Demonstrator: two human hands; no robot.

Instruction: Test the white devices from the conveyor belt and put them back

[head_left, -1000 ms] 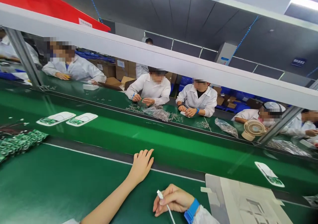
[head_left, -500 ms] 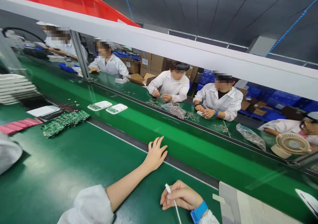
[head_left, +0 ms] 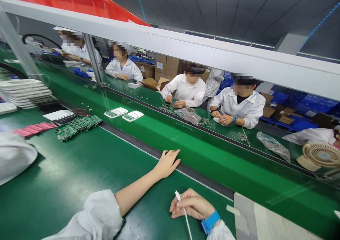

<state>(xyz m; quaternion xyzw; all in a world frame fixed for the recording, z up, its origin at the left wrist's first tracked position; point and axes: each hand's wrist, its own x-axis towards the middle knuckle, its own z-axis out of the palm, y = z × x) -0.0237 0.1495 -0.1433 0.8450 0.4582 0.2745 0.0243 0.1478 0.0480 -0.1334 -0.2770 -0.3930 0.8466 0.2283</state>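
My left hand rests palm down at the dark edge strip beside the green conveyor belt, fingers spread and nothing in them. Lower down, over the green tabletop, my right hand pinches a white cable just below its plug, which points up. A blue band circles my right wrist. On the belt, to the left of my left hand, lie two white oval housings with circuit boards and wires.
Green circuit boards, pink pieces and stacked white housings stand at left, near another person's white sleeve. Across the belt, people in white coats work by small parts. Taped sheets cover the lower right. A red bin is overhead.
The view has shifted, so the left-side items and belt housings appear further right. My left hand's fingers are less raised. My right hand still holds the cable.
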